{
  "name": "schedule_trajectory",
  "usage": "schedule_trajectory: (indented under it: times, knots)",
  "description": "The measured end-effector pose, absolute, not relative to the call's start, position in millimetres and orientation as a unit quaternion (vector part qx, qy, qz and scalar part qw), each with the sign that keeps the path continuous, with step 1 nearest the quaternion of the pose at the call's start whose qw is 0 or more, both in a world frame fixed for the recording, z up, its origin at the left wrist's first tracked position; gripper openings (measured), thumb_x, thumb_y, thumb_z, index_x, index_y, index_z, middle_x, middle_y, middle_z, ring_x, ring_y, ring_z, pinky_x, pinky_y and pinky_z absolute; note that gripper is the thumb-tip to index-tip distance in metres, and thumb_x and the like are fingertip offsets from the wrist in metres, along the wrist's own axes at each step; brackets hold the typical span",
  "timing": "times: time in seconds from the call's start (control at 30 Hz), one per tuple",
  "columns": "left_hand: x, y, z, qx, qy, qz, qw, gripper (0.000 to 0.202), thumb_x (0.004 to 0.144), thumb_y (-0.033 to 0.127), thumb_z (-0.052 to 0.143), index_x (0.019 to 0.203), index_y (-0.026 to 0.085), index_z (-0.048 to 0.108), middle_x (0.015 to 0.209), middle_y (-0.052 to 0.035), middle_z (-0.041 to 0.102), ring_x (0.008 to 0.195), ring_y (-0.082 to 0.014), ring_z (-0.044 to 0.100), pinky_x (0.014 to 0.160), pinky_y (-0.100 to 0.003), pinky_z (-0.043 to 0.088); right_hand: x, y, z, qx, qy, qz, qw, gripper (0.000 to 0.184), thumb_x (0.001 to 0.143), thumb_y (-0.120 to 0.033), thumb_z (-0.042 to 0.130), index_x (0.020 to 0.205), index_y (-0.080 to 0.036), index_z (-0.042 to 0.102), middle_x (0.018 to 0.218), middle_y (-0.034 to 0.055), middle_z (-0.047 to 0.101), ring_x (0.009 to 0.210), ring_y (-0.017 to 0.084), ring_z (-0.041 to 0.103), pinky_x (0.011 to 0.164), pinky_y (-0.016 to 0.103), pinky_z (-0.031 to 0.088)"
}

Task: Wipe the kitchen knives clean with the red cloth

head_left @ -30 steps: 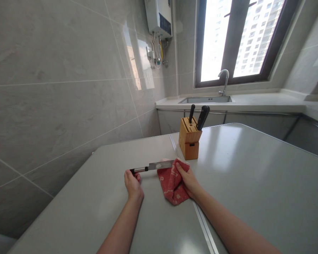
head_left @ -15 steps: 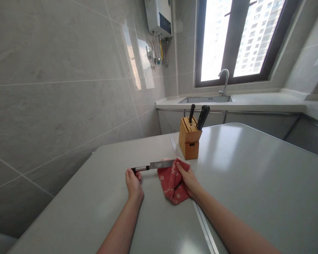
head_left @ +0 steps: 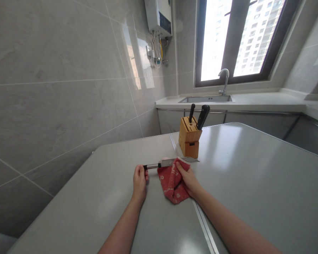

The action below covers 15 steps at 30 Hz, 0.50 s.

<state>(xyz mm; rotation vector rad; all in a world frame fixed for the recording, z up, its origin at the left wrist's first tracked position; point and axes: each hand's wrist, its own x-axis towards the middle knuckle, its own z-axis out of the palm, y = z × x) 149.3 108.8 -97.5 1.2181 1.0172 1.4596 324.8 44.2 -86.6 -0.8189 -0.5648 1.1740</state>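
Since the earlier frame, the long steel knife with a black and silver handle (head_left: 166,163) has been shifted rightward together with the left hand (head_left: 140,181), so that its pointed tip is now shown beyond the red patterned fabric cloth (head_left: 173,183); the cloth and the right hand (head_left: 189,180) are kept in nearly the same place. The knife is held crosswise on the near side of the pale wooden knife block (head_left: 189,141), its tip seen just in front of the block's base and its handle pointed away to the left.

The handle is gripped at its end by the fingers of the left hand. The cloth is pinched by the fingers of the right hand, thumb uppermost, and is folded over the middle of the blade. A pass of the blade through the cloth appears to be under way: most of the blade's length seems to be pushed through, but the cloth is not yet released. The knife is not housed in the block, where two black-handled knives (head_left: 203,116) are seated. Whether the blade is rested on the smooth whitish counter (head_left: 108,187) or held just above it cannot be told.
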Motion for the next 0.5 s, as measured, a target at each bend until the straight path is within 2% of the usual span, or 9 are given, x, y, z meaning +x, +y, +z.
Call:
schedule_trajectory:
  times: [0.27, 0.5]
  knots:
    - [153.5, 105.9, -92.7, 0.576, 0.388, 0.531, 0.486, 0.040, 0.082, 0.056, 0.049, 0.070, 0.018, 0.046, 0.055, 0.0055, 0.046, 0.042, -0.0060, 0.037, 0.039, -0.016, 0.027, 323.1, 41.8, -81.5, -0.359, -0.253, 0.530, 0.725, 0.026, 0.067, -0.041, 0.072, 0.080, -0.021, 0.063, 0.074, -0.0005, 0.068, 0.066, 0.016, 0.060, 0.067, 0.029, 0.048]
    - [154.6, 101.4, -92.3, 0.629, 0.362, 0.482, 0.491, 0.034, 0.081, 0.050, 0.053, 0.074, 0.018, 0.049, 0.054, 0.0058, 0.046, 0.044, -0.0071, 0.037, 0.042, -0.018, 0.027, 323.0, 40.8, -79.3, -0.355, -0.266, 0.529, 0.724, 0.028, 0.066, -0.042, 0.072, 0.082, -0.021, 0.064, 0.078, 0.0002, 0.069, 0.070, 0.017, 0.062, 0.072, 0.031, 0.048]
